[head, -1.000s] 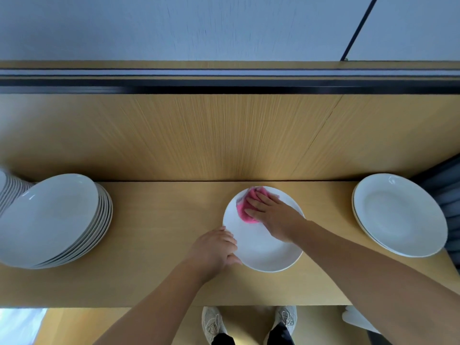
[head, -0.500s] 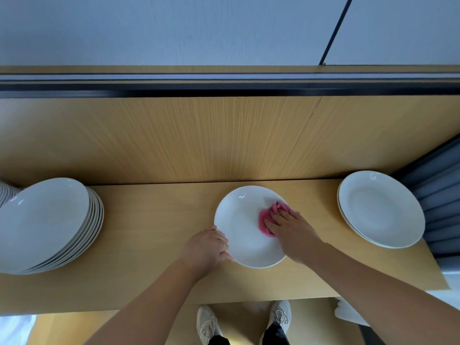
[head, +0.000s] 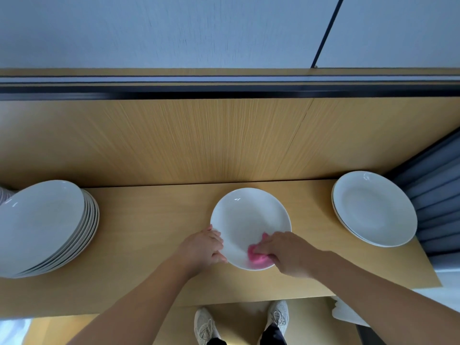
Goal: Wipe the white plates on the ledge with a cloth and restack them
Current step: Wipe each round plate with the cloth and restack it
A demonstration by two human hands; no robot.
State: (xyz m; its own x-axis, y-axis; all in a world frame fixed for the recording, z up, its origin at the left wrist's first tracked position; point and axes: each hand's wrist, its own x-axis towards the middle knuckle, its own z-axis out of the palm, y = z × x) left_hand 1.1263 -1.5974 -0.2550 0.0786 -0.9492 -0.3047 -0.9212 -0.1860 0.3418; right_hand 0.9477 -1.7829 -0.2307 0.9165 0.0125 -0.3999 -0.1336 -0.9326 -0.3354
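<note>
Left hand [head: 202,247] grips plate [head: 249,215] rim; right hand [head: 286,255] clutches cloth [head: 257,259], now moved to near edge.

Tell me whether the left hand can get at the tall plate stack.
Probably yes: only bare ledge lies between the left hand and the tall plate stack, but it must first release the rim of the middle plate.
</note>
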